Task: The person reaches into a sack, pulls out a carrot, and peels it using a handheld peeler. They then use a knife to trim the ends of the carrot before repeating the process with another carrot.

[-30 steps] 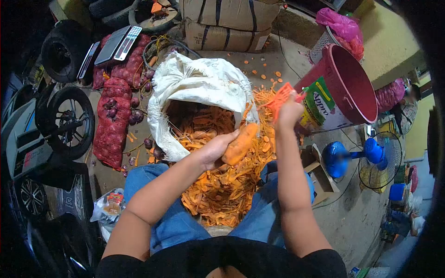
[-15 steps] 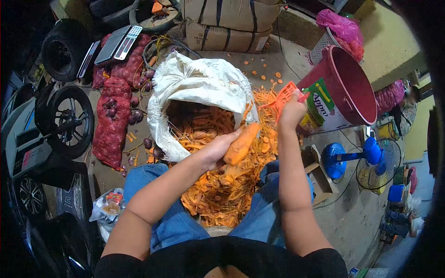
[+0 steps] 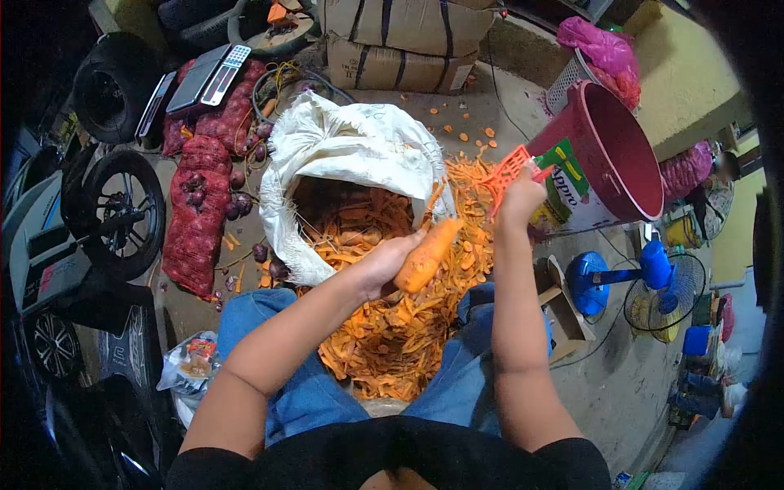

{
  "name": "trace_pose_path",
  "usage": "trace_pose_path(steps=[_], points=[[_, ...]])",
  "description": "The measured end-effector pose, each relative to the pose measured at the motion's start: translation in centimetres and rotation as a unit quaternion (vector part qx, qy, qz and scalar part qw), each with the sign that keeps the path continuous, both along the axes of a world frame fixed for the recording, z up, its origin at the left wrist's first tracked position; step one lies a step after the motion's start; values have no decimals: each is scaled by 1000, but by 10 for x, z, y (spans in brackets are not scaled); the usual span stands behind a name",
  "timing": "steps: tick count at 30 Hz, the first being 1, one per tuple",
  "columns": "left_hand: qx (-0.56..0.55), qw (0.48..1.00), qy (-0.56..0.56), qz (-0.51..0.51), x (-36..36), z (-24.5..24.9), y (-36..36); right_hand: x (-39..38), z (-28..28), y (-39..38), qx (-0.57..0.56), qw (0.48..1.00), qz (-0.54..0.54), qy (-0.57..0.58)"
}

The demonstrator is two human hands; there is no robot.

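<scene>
My left hand is closed around a large carrot, held tilted above a heap of orange peelings. The carrot's surface looks partly peeled. To its right, my right hand grips a red-orange plastic peeler with a slotted, broad head; peeler and carrot are apart. Between my knees lies the heap of carrot peelings, spreading up along the right of an open white woven sack. Inside the sack's mouth are more orange carrots or pieces, partly in shadow.
A tilted dark-red bucket stands right of my right hand. Beyond my right knee are a cardboard box and a blue fan. Red net bags of onions, a scale and a motorbike wheel are at left.
My right hand has shifted slightly right and down with the peeler, whose head has turned. The carrot has rolled a little in my left hand, showing a smoother side.
</scene>
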State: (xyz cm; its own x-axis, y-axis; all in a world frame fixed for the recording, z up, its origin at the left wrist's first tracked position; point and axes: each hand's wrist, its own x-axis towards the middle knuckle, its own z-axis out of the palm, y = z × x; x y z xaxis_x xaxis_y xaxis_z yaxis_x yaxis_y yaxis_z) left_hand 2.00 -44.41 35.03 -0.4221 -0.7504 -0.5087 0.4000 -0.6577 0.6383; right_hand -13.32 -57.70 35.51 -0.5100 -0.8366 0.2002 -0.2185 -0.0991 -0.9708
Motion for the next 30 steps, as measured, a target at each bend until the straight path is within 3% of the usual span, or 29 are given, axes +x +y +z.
trace_pose_path(steps=[1, 2, 3, 5, 6, 8, 10, 11, 13, 15, 17, 20, 22, 24, 27, 28, 30], points=[[29, 998, 40, 24, 0, 1, 0, -1, 5, 1, 79, 993, -8, -85], [24, 997, 21, 65, 3, -8, -6, 9, 3, 5, -33, 994, 20, -100], [23, 997, 22, 67, 6, -9, -10, 17, 3, 13, -34, 994, 21, -99], [59, 989, 68, 116, 11, -9, -14, 39, 14, 42, -20, 982, 163, -96], [48, 984, 133, 110, 13, -8, -14, 50, 11, 52, -14, 980, 179, -83], [63, 982, 119, 135, 6, -7, -17, 62, 7, 68, -7, 979, 194, -70], [47, 985, 102, 133, 5, -5, -13, 65, 0, 76, -61, 967, 245, 33], [48, 985, 103, 133, 4, -1, -11, 62, -2, 72, -60, 967, 245, 33], [40, 997, -41, 47, 4, 11, -8, 50, -5, 50, -8, 984, 181, -2], [41, 998, -25, 33, -2, 8, -2, 33, 4, 23, -55, 997, 49, 32], [41, 999, 2, 11, -5, 4, 1, 5, -5, -1, 53, 992, -27, -113], [30, 998, 32, 49, 3, -8, -6, 11, 0, 7, 14, 980, 64, -190], [19, 993, 83, 83, 9, -16, -13, 42, 20, 42, -39, 984, 142, -104], [12, 991, 69, 111, 6, -14, -15, 57, 7, 66, -73, 969, 223, 83], [34, 992, 13, 118, 0, -1, -6, 61, 16, 68, -63, 973, 204, 89], [23, 997, 5, 69, -3, -7, -2, 48, -4, 42, -115, 976, 135, 126], [-9, 1000, -14, -23, -1, -11, 0, 20, -5, 10, -106, 992, 55, 44]])
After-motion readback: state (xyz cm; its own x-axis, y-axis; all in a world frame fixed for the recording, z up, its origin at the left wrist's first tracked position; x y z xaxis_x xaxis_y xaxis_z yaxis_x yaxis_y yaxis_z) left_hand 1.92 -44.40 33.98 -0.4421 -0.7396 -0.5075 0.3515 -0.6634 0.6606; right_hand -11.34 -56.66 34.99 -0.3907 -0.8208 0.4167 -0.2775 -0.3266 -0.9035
